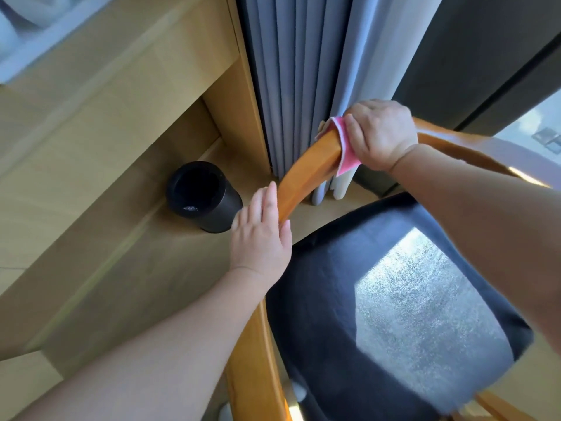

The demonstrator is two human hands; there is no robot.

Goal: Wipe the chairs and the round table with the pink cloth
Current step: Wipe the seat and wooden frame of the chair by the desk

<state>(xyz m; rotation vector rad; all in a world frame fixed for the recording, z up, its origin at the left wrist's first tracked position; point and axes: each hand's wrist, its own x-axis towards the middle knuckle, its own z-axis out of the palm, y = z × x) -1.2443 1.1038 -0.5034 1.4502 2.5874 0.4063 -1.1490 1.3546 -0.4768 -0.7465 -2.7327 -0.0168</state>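
A wooden chair (303, 168) with a curved orange-brown back rail and a dark blue seat cushion (328, 299) fills the right half of the view. My right hand (382, 135) presses the pink cloth (346, 144) over the top of the rail, fingers wrapped around it. Lower on the same rail, my left hand (261, 235) lies flat with its fingers straight and holds nothing. The round table is out of sight.
A black cylindrical bin (203, 196) stands on the light wooden floor to the left of the chair. Grey-blue curtains (303, 71) hang just behind the rail. A wooden cabinet side (121, 71) rises at the left.
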